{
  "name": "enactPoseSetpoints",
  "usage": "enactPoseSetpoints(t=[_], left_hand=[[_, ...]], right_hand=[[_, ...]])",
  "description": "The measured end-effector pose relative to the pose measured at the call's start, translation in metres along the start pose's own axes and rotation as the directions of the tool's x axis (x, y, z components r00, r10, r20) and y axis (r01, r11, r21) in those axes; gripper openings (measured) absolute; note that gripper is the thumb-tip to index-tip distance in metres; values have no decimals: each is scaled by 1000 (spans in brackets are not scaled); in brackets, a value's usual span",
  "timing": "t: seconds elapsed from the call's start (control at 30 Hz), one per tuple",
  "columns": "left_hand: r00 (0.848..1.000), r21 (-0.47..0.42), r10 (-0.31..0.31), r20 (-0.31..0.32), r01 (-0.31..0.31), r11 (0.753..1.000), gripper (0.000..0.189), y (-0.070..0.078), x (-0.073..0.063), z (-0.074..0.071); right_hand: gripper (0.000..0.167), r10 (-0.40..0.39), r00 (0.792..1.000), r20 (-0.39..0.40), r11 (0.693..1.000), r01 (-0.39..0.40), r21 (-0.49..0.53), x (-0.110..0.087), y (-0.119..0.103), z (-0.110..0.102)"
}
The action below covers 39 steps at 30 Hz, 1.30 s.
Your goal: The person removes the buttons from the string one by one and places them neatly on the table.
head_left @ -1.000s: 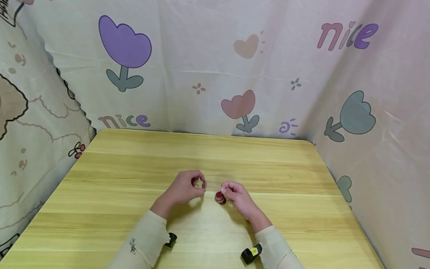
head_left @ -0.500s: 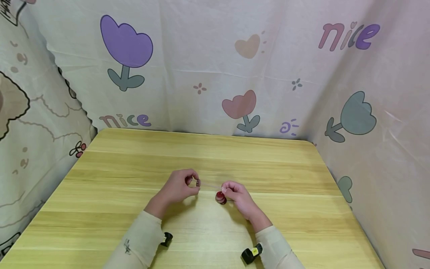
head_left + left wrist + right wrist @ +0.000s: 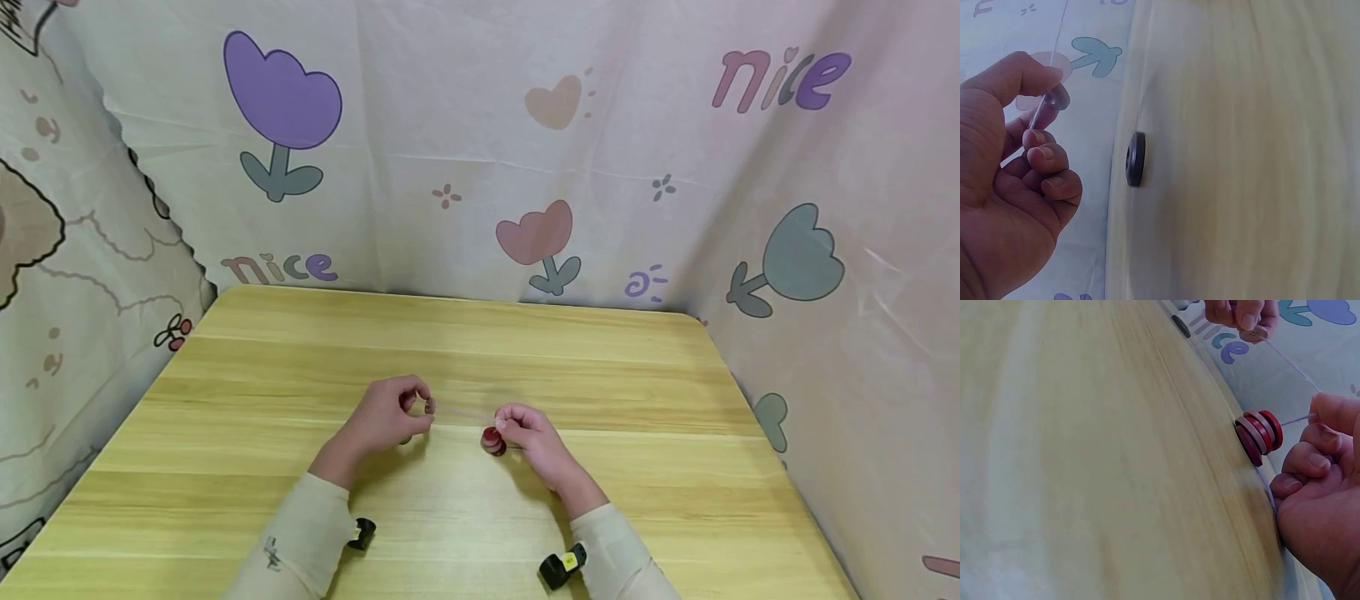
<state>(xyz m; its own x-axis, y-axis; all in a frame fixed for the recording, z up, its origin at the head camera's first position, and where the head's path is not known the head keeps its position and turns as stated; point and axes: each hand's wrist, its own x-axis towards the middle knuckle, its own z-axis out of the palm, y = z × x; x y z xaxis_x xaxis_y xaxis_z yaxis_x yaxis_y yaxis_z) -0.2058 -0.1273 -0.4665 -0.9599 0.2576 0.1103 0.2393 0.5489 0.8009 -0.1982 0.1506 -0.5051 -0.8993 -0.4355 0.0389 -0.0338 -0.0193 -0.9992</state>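
Observation:
My left hand (image 3: 386,412) pinches a small brown button (image 3: 1254,334) between thumb and finger, its other fingers curled. A thin pale string (image 3: 1291,365) runs from this button across to my right hand (image 3: 534,437), whose thumb and forefinger pinch it. Below the right fingertips a stack of several red and pinkish buttons (image 3: 1261,434) is threaded on the string, low over the table. More string passes from the stack back under the right hand's curled fingers. Near the left hand a dark round button (image 3: 1136,159) lies apart; the hand mostly hides it in the head view.
The wooden table (image 3: 600,367) spreads beneath both hands. A cloth printed with flowers (image 3: 405,108) hangs behind it and along both sides. Black wrist cameras (image 3: 561,569) sit at the sleeves.
My left hand has moved left, away from the right one, and a longer stretch of string shows between them. The right hand and the red button stack have stayed in place.

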Motion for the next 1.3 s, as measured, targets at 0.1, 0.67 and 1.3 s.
enactPoseSetpoints(t=[0.1,0.67,1.3], left_hand=[[1000,14,3,-12,-3,1000,19,-4,0,-3],[999,34,-30,-39,31,999,18,-17,-7,-15],[997,70,-76,4,76,995,18,-34,-19,-32]], right_hand=[[26,-4,1000,2,1000,4,-6,0,0,0],[26,-6,1000,7,1000,5,9,-1,0,1],[27,-2,1000,-2,1000,2,-8,-2,-3,0]])
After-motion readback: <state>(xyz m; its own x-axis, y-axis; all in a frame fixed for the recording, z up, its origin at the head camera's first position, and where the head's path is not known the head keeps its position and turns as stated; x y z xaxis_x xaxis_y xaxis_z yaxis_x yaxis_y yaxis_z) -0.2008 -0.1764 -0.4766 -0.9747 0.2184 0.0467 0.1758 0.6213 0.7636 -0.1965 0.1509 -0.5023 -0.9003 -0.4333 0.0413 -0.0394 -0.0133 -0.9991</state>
